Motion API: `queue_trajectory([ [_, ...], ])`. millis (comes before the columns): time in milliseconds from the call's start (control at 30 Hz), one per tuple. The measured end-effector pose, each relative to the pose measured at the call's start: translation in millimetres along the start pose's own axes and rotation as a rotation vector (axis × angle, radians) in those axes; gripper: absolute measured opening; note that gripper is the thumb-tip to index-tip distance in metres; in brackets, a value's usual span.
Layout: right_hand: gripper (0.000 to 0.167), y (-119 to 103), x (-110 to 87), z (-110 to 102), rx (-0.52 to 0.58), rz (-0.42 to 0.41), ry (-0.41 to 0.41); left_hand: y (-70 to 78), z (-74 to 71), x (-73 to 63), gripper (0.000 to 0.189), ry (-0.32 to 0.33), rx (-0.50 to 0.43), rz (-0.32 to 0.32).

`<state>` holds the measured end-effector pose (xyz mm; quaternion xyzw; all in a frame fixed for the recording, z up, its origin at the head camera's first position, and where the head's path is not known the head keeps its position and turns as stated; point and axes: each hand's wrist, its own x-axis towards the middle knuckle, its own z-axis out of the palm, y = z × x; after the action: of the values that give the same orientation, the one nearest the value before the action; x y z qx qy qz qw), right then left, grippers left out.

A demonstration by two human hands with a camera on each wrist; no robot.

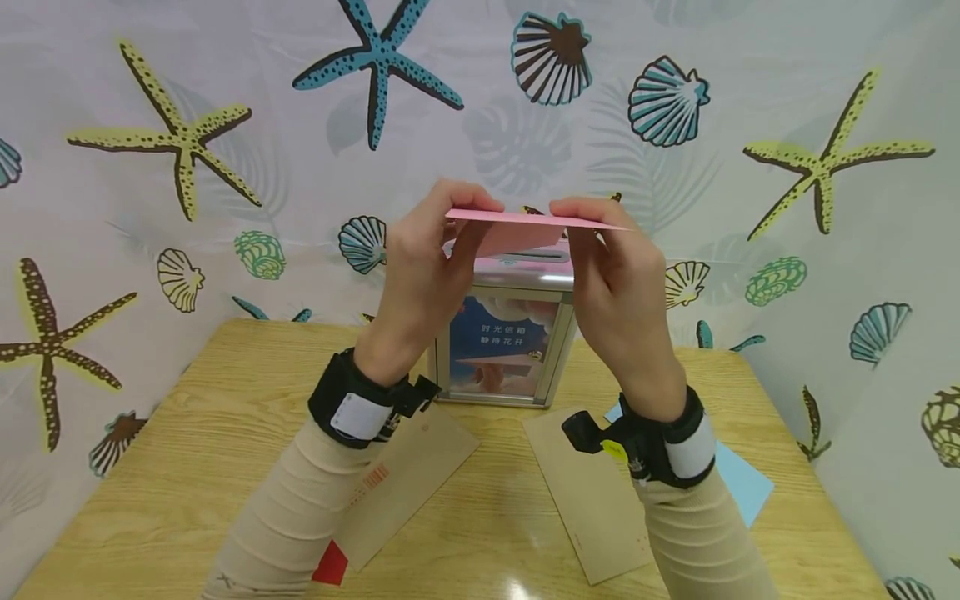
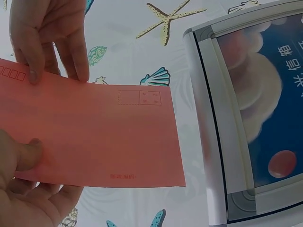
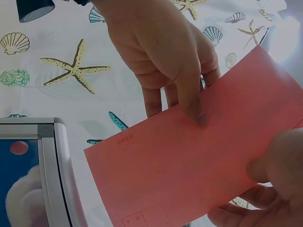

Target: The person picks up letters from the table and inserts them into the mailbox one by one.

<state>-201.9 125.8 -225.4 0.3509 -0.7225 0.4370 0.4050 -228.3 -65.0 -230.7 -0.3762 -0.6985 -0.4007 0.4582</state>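
A pink envelope (image 1: 517,220) with printed red boxes is raised in front of a letter box (image 1: 504,342). My left hand (image 1: 423,262) pinches one edge, thumb on the near face and fingers behind. By the opposite edge my right hand (image 1: 622,283) holds it in the same way. In the left wrist view the envelope's face (image 2: 109,137) lies between my left hand (image 2: 28,184) below and the right one (image 2: 52,35) above. The right wrist view shows its printed face (image 3: 189,156) too, with my right hand (image 3: 265,184) at lower right. The letter box has a slot (image 1: 536,256) in its pink top.
Two brown envelopes (image 1: 420,479) (image 1: 581,492) lie on the wooden table (image 1: 487,517), under the forearms in the head view. A red piece (image 1: 330,564) shows beside the left one, and blue paper (image 1: 738,483) at the right. A patterned cloth (image 1: 480,133) hangs behind.
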Motion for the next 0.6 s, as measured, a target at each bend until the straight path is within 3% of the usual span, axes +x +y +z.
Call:
queue_trajectory([
  [167,0.018,6,1.6,2,-0.033,-0.009,0.001,-3.6,2.5,1.3,0.013,-0.03,0.009,-0.026],
  [433,0.019,16,3.0,3,-0.172,-0.028,-0.008,-7.9,3.5,-0.6,0.011,-0.09,0.048,-0.138],
  [600,0.021,22,6.3,1,-0.232,-0.078,-0.04,-10.3,3.7,-1.4,0.011,-0.094,0.048,-0.151],
])
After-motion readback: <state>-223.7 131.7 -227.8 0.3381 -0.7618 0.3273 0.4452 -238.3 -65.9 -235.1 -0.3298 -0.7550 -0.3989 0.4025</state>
